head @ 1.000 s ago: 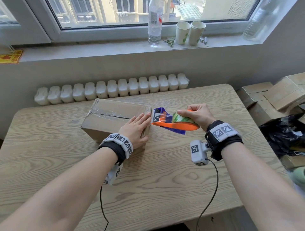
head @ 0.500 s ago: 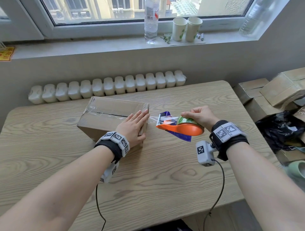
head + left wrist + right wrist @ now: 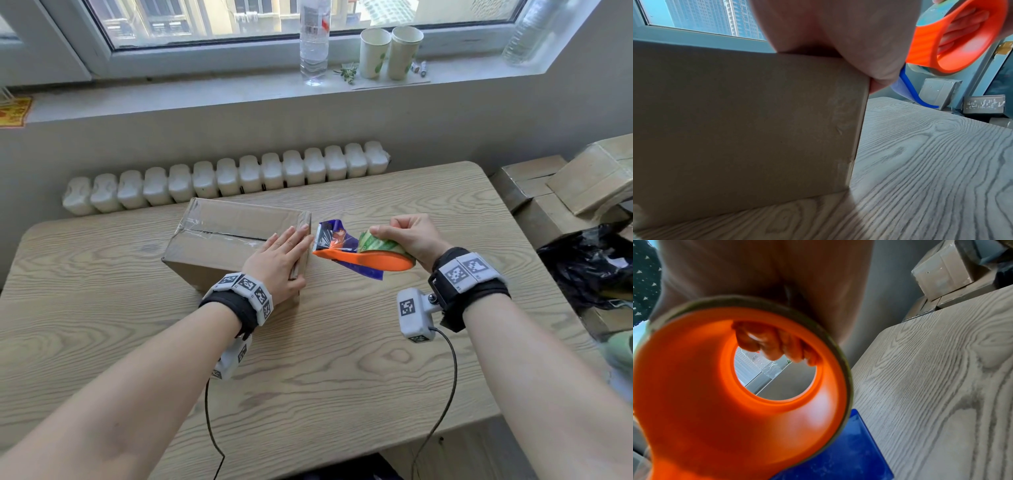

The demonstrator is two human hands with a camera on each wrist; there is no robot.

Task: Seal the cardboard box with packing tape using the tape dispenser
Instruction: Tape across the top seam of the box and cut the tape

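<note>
A: Where does your box [image 3: 226, 236] sit?

B: On the wooden tabletop [image 3: 342, 359], toward its far side, a little left of middle. Clear tape already runs along its top seam and wraps down over the far-left end.

A: And your left hand [image 3: 277, 262]?

B: It lies flat on the box's right end, palm down, fingers [image 3: 294, 236] straight and close together, their tips at the right edge. In the left wrist view your thumb hooks over the near corner of the box.

A: What about the tape dispenser [image 3: 370, 251]?

B: You hold it in the air just right of the box, its orange nose almost at the box's edge. Your right hand [image 3: 409, 236] is wrapped round the roll of tape [image 3: 383, 245]: thumb on the outside, fingers curled through the orange core, as the right wrist view shows. A blue flap hangs under the dispenser. Whether tape spans from the dispenser to the box, I cannot tell.

A: Anything around you?

B: More boxes [image 3: 582, 185] are stacked to the right past the tabletop, beside a black bag [image 3: 589, 263]. A water bottle [image 3: 314, 41] and two paper cups [image 3: 388, 51] stand on the windowsill [image 3: 171, 92], above a white radiator [image 3: 226, 178].
</note>
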